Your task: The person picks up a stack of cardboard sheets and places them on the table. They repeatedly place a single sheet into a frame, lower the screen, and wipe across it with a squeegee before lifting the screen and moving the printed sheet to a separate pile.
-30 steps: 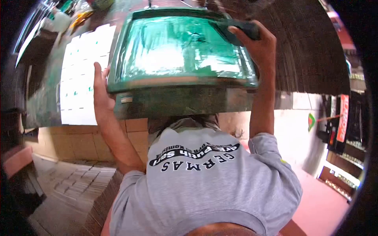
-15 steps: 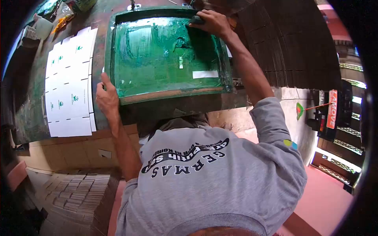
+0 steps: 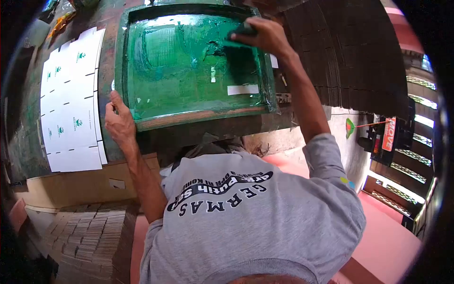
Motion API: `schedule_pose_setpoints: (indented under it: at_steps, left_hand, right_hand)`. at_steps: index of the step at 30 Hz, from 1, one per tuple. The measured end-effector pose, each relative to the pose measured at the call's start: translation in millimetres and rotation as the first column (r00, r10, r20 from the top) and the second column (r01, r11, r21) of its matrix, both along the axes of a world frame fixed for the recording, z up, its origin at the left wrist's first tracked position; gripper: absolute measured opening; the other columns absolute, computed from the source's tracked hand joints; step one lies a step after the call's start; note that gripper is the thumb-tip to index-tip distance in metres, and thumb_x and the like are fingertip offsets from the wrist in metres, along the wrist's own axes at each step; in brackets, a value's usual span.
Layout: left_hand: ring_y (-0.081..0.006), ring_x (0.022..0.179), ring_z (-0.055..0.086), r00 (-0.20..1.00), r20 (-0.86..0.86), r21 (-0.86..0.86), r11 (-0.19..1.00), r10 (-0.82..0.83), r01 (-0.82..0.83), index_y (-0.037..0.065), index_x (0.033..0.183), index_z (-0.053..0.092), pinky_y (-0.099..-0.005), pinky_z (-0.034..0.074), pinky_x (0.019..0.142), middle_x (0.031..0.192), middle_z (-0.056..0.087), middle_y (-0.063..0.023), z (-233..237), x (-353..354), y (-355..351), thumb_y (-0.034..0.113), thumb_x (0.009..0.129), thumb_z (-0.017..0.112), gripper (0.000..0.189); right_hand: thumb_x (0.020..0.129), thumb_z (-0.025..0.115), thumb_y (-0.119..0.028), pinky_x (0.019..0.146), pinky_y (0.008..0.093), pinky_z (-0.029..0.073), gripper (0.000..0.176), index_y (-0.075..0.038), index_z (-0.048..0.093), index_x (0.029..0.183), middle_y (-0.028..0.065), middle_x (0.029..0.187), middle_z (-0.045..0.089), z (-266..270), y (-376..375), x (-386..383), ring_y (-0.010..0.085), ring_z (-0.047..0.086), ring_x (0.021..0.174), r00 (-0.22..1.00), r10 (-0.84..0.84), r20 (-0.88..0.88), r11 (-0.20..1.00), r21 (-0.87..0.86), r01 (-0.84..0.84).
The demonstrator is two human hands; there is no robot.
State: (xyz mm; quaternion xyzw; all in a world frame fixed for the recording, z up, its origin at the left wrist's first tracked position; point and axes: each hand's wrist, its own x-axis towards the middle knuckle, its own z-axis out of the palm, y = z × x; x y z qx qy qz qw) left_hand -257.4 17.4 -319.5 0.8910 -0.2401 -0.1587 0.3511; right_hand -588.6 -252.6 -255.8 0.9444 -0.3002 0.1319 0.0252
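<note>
A screen printing frame (image 3: 203,117) with a green, ink-smeared mesh lies on the table. My left hand (image 3: 120,124) is closed at the frame's near left corner, its thumb pointing up along the left side. In my right hand (image 3: 268,37) is a dark, ink-stained squeegee (image 3: 243,39), held over the far right part of the mesh. Thick green ink (image 3: 215,48) sits just left of the squeegee. A pale strip (image 3: 243,89) sticks to the mesh at the near right.
White card sheets (image 3: 71,106) with small green prints lie left of the frame. Dark stacked cardboard (image 3: 350,57) stands on the right. Below the table at the left is a pile of flat cardboard (image 3: 90,236). An orange item (image 3: 60,23) lies at the back left.
My right hand has moved slightly right and nearer with the squeegee, tilting it off the far right corner. The left hand stays at the frame's corner; the whole view has shifted somewhat.
</note>
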Motion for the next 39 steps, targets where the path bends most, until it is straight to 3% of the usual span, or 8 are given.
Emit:
schedule_pose_setpoints:
  at_steps: [6, 12, 22, 24, 26, 28, 34, 39]
  left_hand:
    - [-0.0454, 0.079, 0.058, 1.000, 0.000, -0.004, 1.000, 0.011, -0.011, -0.003, 0.087, 0.063, -0.0511, 0.043, 0.072, 0.079, 0.063, -0.0255, -2.1, 0.9, -1.1, 0.063, 0.096, 0.043, 0.069]
    - [-0.0460, 0.078, 0.057, 1.000, 0.007, -0.010, 1.000, 0.027, -0.026, -0.001, 0.086, 0.064, -0.0507, 0.043, 0.071, 0.078, 0.062, -0.0250, 0.8, -1.1, -2.1, 0.060, 0.096, 0.046, 0.065]
    - [-0.0488, 0.091, 0.062, 0.999, 0.001, -0.002, 0.999, 0.040, -0.040, 0.001, 0.093, 0.067, -0.0531, 0.046, 0.076, 0.088, 0.067, -0.0275, -0.5, -0.2, 1.2, 0.060, 0.096, 0.046, 0.062]
    - [-0.0497, 0.093, 0.062, 1.000, -0.017, -0.020, 1.000, 0.013, -0.014, 0.002, 0.096, 0.068, -0.0537, 0.047, 0.078, 0.092, 0.067, -0.0287, 1.8, 0.3, 1.8, 0.061, 0.095, 0.046, 0.063]
    - [-0.0488, 0.090, 0.063, 0.998, -0.001, -0.071, 0.996, 0.061, -0.060, 0.003, 0.094, 0.068, -0.0535, 0.047, 0.077, 0.090, 0.068, -0.0286, -3.1, 0.2, 2.8, 0.062, 0.094, 0.046, 0.063]
    - [-0.0476, 0.089, 0.064, 0.999, -0.024, -0.053, 0.998, 0.043, -0.044, 0.003, 0.092, 0.068, -0.0526, 0.048, 0.076, 0.090, 0.068, -0.0286, -2.6, 0.8, 3.1, 0.062, 0.094, 0.047, 0.063]
    - [-0.0451, 0.088, 0.065, 0.999, -0.039, -0.068, 0.998, -0.002, -0.001, 0.003, 0.092, 0.067, -0.0529, 0.048, 0.077, 0.090, 0.069, -0.0244, 0.1, 1.2, 5.5, 0.064, 0.095, 0.043, 0.066]
    - [-0.0449, 0.088, 0.065, 0.996, -0.090, -0.073, 0.997, -0.010, 0.003, 0.003, 0.097, 0.066, -0.0534, 0.048, 0.077, 0.090, 0.069, -0.0246, -0.8, 2.5, 5.0, 0.065, 0.095, 0.042, 0.067]
  right_hand:
    - [0.079, 0.067, -0.065, 0.068, 0.0427, 0.054, 0.059, -0.009, 0.069, 0.097, 0.0093, 0.083, 0.067, -19.0, -68.1, 33.4, 0.0313, 0.068, 0.080, 1.000, -0.017, -0.013, 0.994, -0.108, 0.015]
    - [0.075, 0.080, -0.047, 0.063, 0.0371, 0.054, 0.044, -0.008, 0.066, 0.087, 0.0083, 0.086, 0.065, -26.4, -16.5, 5.9, 0.0287, 0.067, 0.076, 0.990, 0.036, 0.136, 0.985, -0.170, -0.013]
    - [0.074, 0.084, -0.040, 0.060, 0.0334, 0.053, 0.039, -0.007, 0.066, 0.080, 0.0046, 0.074, 0.064, 8.5, 24.9, 7.6, 0.0206, 0.065, 0.065, 0.999, 0.007, 0.049, 0.997, 0.075, -0.011]
    - [0.076, 0.078, -0.055, 0.067, 0.0368, 0.057, 0.052, -0.010, 0.072, 0.100, 0.0091, 0.087, 0.072, 23.1, 15.7, 43.9, 0.0222, 0.071, 0.077, 0.979, -0.192, -0.073, 0.915, 0.348, 0.205]
    - [0.075, 0.076, -0.060, 0.069, 0.0386, 0.056, 0.053, -0.013, 0.073, 0.100, 0.0090, 0.086, 0.072, 20.2, 17.8, 91.6, 0.0226, 0.070, 0.076, 0.969, -0.230, 0.085, 0.824, 0.547, 0.148]
    - [0.076, 0.074, -0.062, 0.069, 0.0384, 0.055, 0.053, -0.015, 0.074, 0.101, 0.0089, 0.086, 0.072, 13.2, 11.7, 141.8, 0.0238, 0.070, 0.077, 0.978, -0.177, 0.108, 0.859, 0.502, 0.100]
    - [0.080, 0.073, -0.045, 0.067, 0.0417, 0.055, 0.037, -0.011, 0.066, 0.092, 0.0099, 0.086, 0.068, -27.9, 35.1, 221.3, 0.0297, 0.067, 0.081, 0.996, 0.020, 0.091, 0.983, -0.183, -0.003]
    - [0.073, 0.072, -0.028, 0.061, 0.0391, 0.053, 0.026, -0.011, 0.059, 0.086, 0.0080, 0.083, 0.061, -49.1, 117.4, 182.2, 0.0265, 0.063, 0.072, 0.985, 0.116, 0.128, 0.953, -0.293, -0.075]
